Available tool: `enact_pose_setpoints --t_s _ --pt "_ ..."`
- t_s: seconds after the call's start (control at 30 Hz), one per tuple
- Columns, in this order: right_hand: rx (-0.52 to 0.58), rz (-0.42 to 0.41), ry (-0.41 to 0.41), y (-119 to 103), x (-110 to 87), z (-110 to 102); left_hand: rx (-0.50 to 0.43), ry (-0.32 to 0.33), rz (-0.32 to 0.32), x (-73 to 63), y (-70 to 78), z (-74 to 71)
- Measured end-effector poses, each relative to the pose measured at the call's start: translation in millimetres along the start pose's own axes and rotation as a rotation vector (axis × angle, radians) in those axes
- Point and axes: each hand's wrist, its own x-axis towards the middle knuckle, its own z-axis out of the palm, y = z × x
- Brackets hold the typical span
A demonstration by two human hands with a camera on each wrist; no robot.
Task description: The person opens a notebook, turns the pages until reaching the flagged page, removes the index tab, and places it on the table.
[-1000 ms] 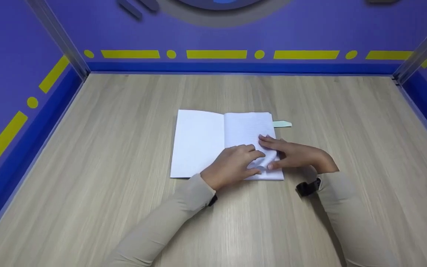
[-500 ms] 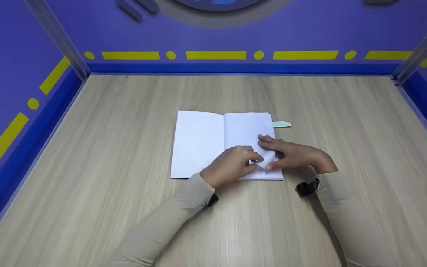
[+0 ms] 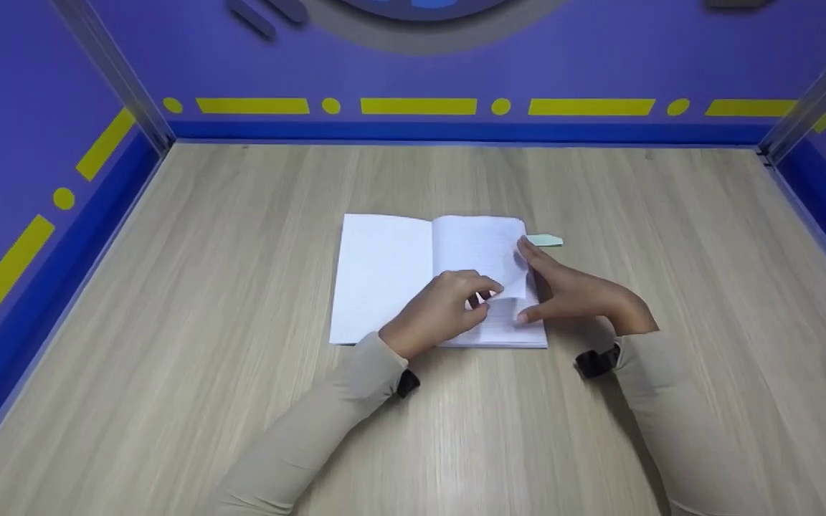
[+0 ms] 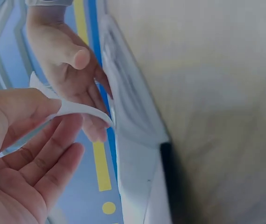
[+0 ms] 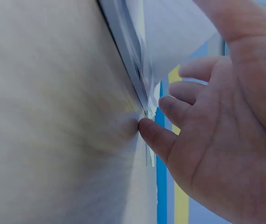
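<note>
An open notebook (image 3: 383, 279) with white pages lies flat on the table, its right side faintly lined. My left hand (image 3: 436, 312) reaches across it and pinches the lower part of a right-hand page (image 3: 481, 244), which curves up off the pages beneath. In the left wrist view the raised page (image 4: 79, 108) passes between the thumb and fingers of the left hand (image 4: 25, 158). At the notebook's right edge, my right hand (image 3: 581, 292) has its fingers extended, thumb apart, near the lifted page. From the right wrist, the right hand (image 5: 226, 126) shows bent-free fingers with nothing gripped.
A pale green tab (image 3: 546, 240) sticks out past the notebook's right edge. Wood-grain table (image 3: 205, 287) surrounds the notebook. Blue-purple panels (image 3: 413, 79) with yellow marks rise at the back and both sides. Each wrist carries a black device (image 3: 597, 360).
The left hand has taken hold of the page's lower part and raised it slightly. The right hand's fingers have moved off the page toward its right edge.
</note>
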Motion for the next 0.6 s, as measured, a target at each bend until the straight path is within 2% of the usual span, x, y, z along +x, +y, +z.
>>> enact_pose_setpoints --t_s 0.27,0.6 --pt "0.044 0.001 0.043 2 -0.9 -3 -0.186 0.086 -0.048 -0.9 -1.6 -10.1" --pt "0.045 -0.029 0.047 3 -0.6 -3 -0.295 0.244 -0.083 -1.8 -4.1 -22.9"
